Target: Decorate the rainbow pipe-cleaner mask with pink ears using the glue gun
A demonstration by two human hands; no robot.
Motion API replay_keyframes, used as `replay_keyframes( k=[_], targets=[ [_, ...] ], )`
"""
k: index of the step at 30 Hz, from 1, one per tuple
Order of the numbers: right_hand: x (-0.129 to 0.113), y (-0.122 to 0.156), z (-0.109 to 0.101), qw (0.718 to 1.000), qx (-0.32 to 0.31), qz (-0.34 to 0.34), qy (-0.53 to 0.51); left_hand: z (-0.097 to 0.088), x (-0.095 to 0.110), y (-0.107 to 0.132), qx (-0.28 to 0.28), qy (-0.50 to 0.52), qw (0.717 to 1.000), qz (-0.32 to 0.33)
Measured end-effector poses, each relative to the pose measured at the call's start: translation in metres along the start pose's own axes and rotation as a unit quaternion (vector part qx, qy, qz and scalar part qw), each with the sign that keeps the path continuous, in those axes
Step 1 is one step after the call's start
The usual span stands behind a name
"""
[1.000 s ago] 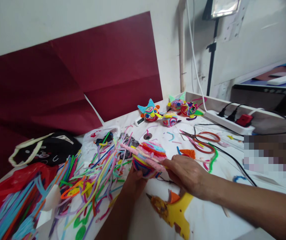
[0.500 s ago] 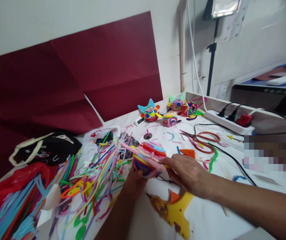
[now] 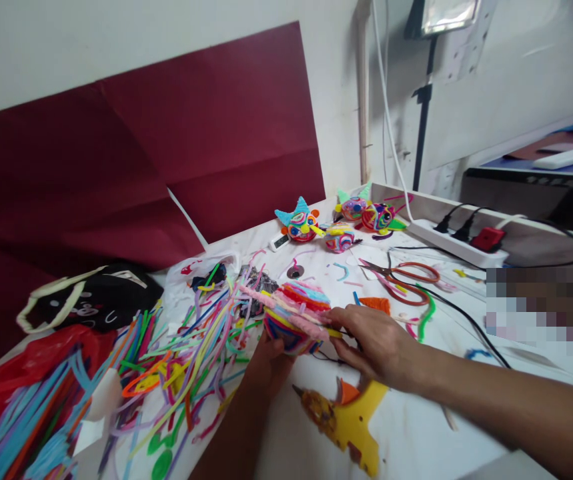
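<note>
A round ornament wound with multicoloured pipe cleaners [image 3: 296, 317] is held up over the table between my two hands. My left hand [image 3: 270, 360] grips it from below on the left, thumb against its side. On its right side, the fingers of my right hand [image 3: 373, 340] close on the ornament's edge, near a pink fuzzy strip and a yellow piece. What exactly those fingertips pinch is partly hidden. Beneath lies a yellow hot glue gun [image 3: 346, 427], its nozzle towards the left. An orange felt-like piece [image 3: 375, 305] rests beyond my right hand.
Loose pipe cleaners [image 3: 201, 347] spread over the left side, beside a red bag [image 3: 91, 347] and a black pouch [image 3: 121, 297]. Orange-handled scissors [image 3: 406, 277] lie behind my right hand. Several finished ornaments [image 3: 302, 223] stand at the back. A power strip [image 3: 459, 243] trails black cables rightward.
My right hand's fingers have shifted slightly on the ornament's right edge. Otherwise both hands and the ornament stay almost where they were.
</note>
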State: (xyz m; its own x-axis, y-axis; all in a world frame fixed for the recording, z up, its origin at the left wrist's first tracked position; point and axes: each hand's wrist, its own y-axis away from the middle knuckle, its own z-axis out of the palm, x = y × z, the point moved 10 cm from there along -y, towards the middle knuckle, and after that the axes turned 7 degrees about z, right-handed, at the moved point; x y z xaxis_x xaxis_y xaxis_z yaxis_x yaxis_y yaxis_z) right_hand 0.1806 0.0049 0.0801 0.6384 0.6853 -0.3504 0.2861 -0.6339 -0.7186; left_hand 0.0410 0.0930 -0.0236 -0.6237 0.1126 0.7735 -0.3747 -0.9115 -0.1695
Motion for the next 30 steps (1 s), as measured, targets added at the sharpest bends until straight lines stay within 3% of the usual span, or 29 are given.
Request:
replay_keyframes(
  k=[15,22,30],
  targets=[
    [0.002,-0.003,-0.004,1.000,-0.015,0.021,-0.010,0.002,0.004,0.000,0.007,0.018,1.000,-0.002],
    [0.013,-0.003,0.002,0.995,-0.053,0.074,-0.029,0.004,0.008,-0.003,0.005,0.036,0.999,0.006],
    [0.028,-0.005,0.007,0.988,-0.082,0.128,-0.028,-0.008,0.005,0.000,0.014,0.011,1.000,-0.001]
  ],
)
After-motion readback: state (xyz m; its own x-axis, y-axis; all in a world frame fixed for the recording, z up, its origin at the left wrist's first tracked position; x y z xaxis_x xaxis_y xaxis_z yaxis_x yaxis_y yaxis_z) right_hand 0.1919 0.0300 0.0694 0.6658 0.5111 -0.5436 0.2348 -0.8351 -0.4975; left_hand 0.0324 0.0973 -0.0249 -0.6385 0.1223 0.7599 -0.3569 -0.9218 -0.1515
